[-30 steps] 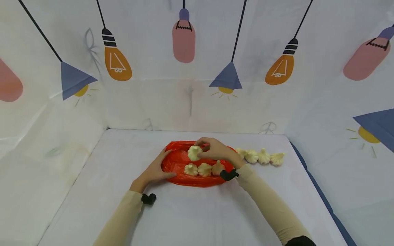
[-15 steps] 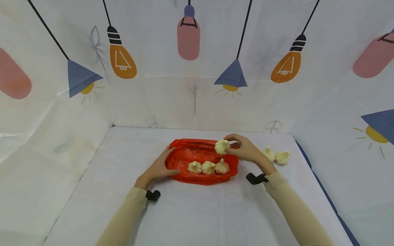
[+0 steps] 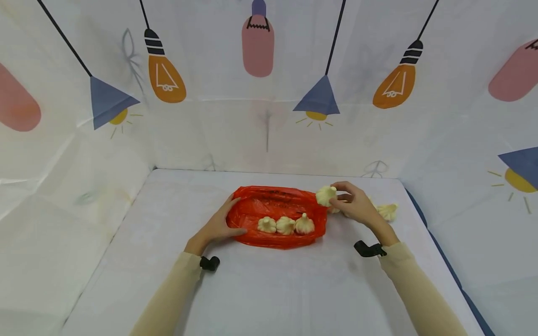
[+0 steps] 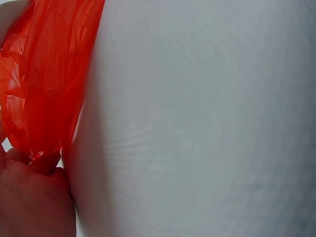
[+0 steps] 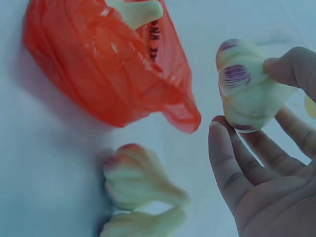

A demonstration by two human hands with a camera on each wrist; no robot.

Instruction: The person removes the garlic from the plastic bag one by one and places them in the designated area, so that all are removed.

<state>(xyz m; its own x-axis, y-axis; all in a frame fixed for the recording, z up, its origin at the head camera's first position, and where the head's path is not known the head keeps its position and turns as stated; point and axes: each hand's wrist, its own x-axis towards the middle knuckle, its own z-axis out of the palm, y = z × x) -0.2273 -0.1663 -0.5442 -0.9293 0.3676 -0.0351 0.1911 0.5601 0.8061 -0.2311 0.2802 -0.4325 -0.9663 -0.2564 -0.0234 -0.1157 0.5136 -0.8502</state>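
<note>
A red plastic bag (image 3: 269,241) lies with its mouth spread open on the table, and three garlic bulbs (image 3: 286,226) sit in a row inside it. My left hand (image 3: 215,227) holds the bag's left end, thumb along the near side and fingers on the far side; the left wrist view shows fingers against the red film (image 4: 54,74). Over the bag's right edge, my right hand (image 3: 358,205) pinches another garlic bulb (image 3: 325,196) between thumb and fingertips. In the right wrist view this bulb (image 5: 249,86) shows purple streaks and is raised beside the bag (image 5: 113,74).
More garlic bulbs lie in a row on the white table (image 3: 269,289) right of the bag, partly hidden behind my right hand; one bulb (image 3: 386,212) shows at the row's end. White curtain-like sheeting (image 3: 201,135) with printed lamps stands behind and at the sides.
My right hand has moved right with the pinched garlic bulb, from above the middle of the bag to its right edge. The left hand keeps its hold on the bag.
</note>
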